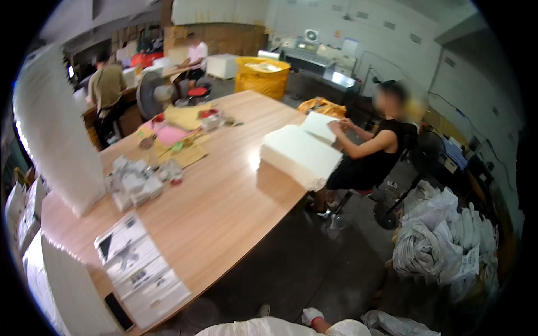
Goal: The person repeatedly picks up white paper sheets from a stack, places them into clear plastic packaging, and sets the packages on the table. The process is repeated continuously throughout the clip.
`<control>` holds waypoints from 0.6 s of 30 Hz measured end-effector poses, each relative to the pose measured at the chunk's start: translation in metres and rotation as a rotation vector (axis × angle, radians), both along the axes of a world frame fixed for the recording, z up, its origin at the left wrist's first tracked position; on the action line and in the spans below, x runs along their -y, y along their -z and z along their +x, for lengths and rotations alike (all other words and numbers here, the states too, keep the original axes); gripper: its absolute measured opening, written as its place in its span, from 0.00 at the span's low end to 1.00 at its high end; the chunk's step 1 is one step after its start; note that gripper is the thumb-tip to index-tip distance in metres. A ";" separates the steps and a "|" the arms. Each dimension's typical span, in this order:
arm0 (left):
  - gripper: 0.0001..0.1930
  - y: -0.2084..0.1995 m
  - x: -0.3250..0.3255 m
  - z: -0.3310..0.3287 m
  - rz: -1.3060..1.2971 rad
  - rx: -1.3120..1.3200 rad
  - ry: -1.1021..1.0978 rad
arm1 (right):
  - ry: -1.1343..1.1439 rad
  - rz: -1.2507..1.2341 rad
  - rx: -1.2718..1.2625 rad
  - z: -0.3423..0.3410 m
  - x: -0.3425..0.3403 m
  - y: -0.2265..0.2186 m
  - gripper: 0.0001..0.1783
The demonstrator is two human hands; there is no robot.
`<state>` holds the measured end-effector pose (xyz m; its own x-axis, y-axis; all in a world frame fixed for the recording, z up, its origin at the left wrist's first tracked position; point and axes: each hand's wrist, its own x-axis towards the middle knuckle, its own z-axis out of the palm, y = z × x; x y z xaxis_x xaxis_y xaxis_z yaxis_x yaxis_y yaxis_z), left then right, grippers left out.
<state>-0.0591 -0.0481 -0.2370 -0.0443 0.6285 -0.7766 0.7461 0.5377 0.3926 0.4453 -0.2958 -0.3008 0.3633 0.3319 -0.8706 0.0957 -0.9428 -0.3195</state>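
Note:
Neither of my hands shows in the head view; only a strip of white cloth (263,328) lies along the lower edge. Before me runs a long wooden table (224,207). Nearest on it is a row of printed leaflets (140,269) with a black phone (119,312) beside them. Further along lies a heap of small white packs (131,182). On the far right side a thick stack of white sheets (300,154) rests on the table, where a seated person in black (370,157) holds up one white sheet (319,124).
Tall stacks of white paper (53,134) stand at the table's left end. Bundled white sacks (443,241) lie on the floor at the right. A yellow bin (262,75), a fan (151,92) and two seated people (106,87) are at the back.

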 end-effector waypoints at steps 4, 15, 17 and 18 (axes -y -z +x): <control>0.21 0.008 -0.025 0.082 0.034 -0.057 0.215 | -0.490 0.140 0.189 0.046 0.011 0.060 0.22; 0.15 -0.121 -0.100 0.341 0.219 0.135 0.607 | 0.130 0.211 -0.125 0.077 -0.039 -0.014 0.21; 0.11 -0.060 -0.118 0.359 0.143 0.388 0.428 | 0.111 0.194 -0.121 0.097 -0.057 -0.020 0.21; 0.10 -0.076 -0.125 0.384 0.065 0.475 0.332 | 0.131 0.188 -0.112 0.110 -0.064 -0.020 0.21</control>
